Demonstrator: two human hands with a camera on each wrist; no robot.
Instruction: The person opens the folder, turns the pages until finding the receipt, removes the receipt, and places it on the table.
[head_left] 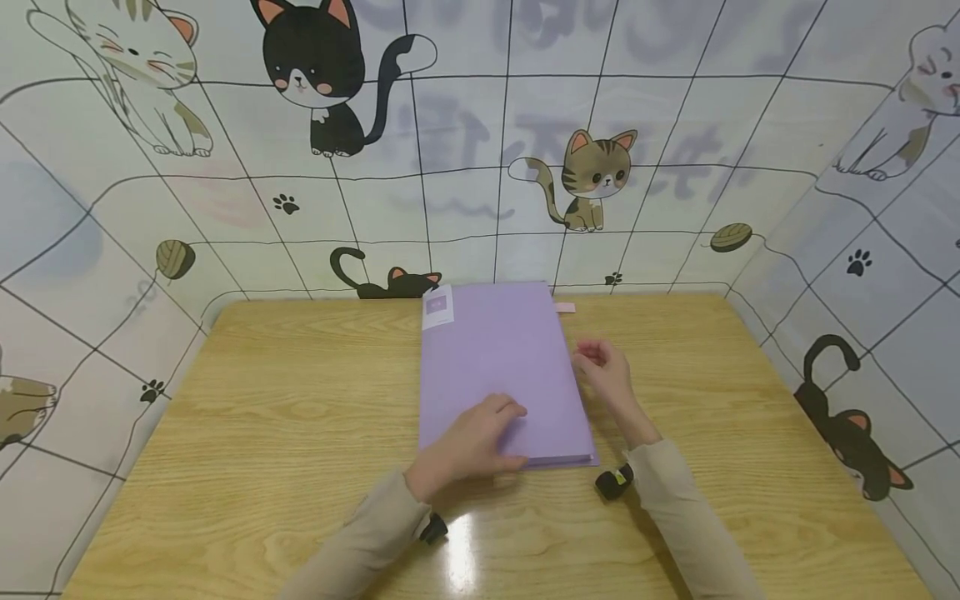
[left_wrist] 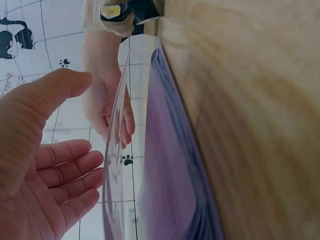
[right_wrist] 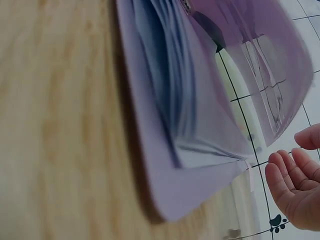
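A light-purple rectangular plastic folder (head_left: 491, 358) with a white corner label (head_left: 438, 307) is supported by the wood-grain counter (head_left: 300, 400). Fingers of the left hand (head_left: 476, 437) and right hand (head_left: 609, 377) are held relaxed, unclosed.

Wide passing room lies over the table (head_left: 307, 392) on the folder's (head_left: 491, 358) left. The right hand (head_left: 606, 375) crowds its right side, the left hand (head_left: 476, 437) its near corner; any gap before the wall (head_left: 465, 260) looks slim, though hard to judge.
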